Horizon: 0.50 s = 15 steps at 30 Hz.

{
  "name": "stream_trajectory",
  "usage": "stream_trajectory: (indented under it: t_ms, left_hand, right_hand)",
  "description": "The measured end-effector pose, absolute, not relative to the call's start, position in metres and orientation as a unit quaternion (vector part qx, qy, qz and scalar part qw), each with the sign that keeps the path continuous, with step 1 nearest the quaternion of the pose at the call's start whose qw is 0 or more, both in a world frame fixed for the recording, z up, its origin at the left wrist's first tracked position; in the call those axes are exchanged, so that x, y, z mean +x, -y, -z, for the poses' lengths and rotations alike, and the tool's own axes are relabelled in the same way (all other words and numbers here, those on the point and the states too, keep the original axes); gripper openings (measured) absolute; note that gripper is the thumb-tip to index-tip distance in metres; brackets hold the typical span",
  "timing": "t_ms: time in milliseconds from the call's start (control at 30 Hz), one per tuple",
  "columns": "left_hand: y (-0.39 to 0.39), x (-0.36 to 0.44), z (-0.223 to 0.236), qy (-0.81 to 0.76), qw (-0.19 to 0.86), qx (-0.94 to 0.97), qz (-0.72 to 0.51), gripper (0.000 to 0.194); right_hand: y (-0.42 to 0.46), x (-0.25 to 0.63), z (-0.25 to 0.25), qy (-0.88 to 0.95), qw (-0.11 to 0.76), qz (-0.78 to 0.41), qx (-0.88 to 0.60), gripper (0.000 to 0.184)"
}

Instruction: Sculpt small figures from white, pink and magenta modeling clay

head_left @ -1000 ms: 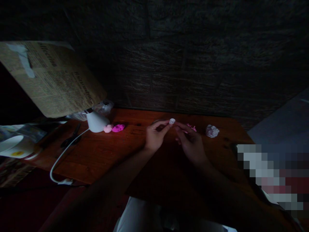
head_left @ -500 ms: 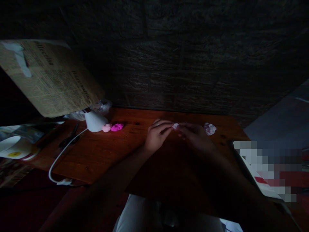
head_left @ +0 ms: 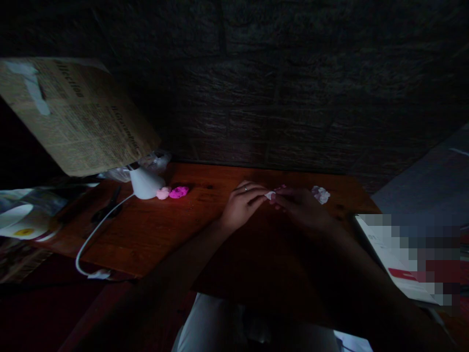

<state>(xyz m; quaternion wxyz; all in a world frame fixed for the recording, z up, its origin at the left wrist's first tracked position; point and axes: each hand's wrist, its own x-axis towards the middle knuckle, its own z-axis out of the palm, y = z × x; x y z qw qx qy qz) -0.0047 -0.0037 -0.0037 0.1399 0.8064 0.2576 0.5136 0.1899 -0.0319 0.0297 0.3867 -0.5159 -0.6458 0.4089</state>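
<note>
A small whitish crumpled piece (head_left: 270, 195), paper-like or clay-like, is pinched between the fingertips of both hands above the wooden table. My left hand (head_left: 242, 204), with a ring on one finger, grips it from the left. From the right, my right hand (head_left: 300, 205) closes on the same piece; its fingers are dim in the shadow. Just beyond the right hand lies a pale, crinkled lump (head_left: 321, 194). Farther left rest a bright pink lump (head_left: 179, 192) and a light pink lump (head_left: 163, 193), side by side and touching.
A lamp with a white base (head_left: 144, 183) and newsprint shade (head_left: 91, 117) stands at the left, its white cord (head_left: 86, 234) curving over the table edge. Dark scissors (head_left: 108, 212) and a white cup (head_left: 18, 220) are near it. A screen-like panel (head_left: 384, 259) sits at right. Behind is a dark wall (head_left: 256, 88).
Both hands have shifted very slightly to the right in view, and the fingers have moved a little around the whitish piece. The lumps on the table stay where they were.
</note>
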Motion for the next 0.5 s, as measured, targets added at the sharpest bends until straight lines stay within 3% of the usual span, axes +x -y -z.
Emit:
stream_trajectory:
  t_ms: [200, 367, 500]
  left_hand:
    - [0.003, -0.006, 0.004, -0.262, 0.162, 0.794, -0.524, 0.016]
    - [0.003, -0.005, 0.004, -0.285, 0.191, 0.762, -0.550, 0.014]
    - [0.000, -0.001, 0.006, -0.322, 0.341, 0.684, -0.559, 0.016]
  right_hand:
    - [0.033, 0.184, -0.026, 0.639, 0.407, -0.395, -0.520, 0.041]
    - [0.035, 0.181, -0.030, 0.574, 0.416, -0.470, -0.526, 0.042]
    - [0.038, 0.185, -0.039, 0.539, 0.417, -0.527, -0.508, 0.043]
